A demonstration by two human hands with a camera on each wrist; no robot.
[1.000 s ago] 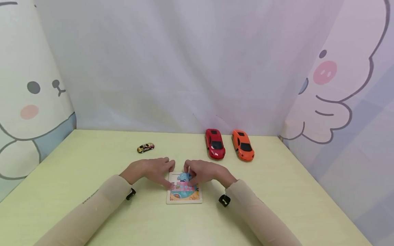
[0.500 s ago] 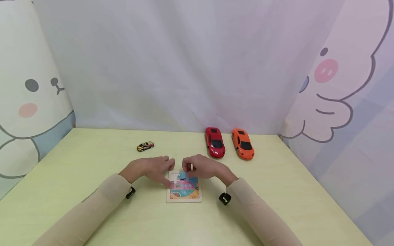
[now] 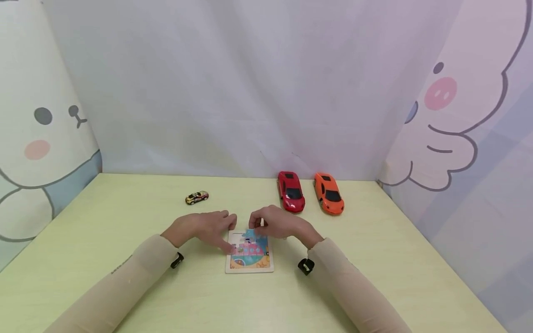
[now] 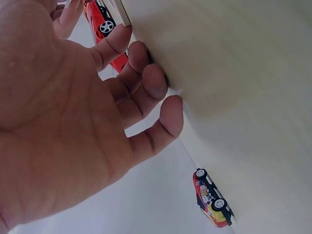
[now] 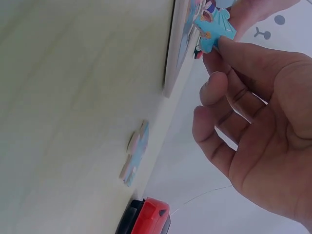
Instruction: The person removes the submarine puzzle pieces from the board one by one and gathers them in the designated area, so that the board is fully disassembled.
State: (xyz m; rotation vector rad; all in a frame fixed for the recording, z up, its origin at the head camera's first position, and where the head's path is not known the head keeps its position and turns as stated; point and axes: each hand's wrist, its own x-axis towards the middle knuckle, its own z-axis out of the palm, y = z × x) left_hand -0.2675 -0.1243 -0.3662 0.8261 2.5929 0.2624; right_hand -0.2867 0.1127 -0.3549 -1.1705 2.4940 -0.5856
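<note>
Centrally, right hand (image 3: 276, 224) pinches a blue puzzle piece (image 5: 214, 29) above the puzzle board (image 3: 249, 266). Left hand (image 3: 204, 229), fingers loosely straight, seemingly touches the board's left edge.

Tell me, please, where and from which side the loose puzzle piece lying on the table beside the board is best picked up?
The loose puzzle piece lies flat on the table, apart from the puzzle board and near the red car. Being thin and flat, it probably offers only its edges: come from above and pinch two opposite edges with the fingers, or slide it first to lift one edge.
</note>
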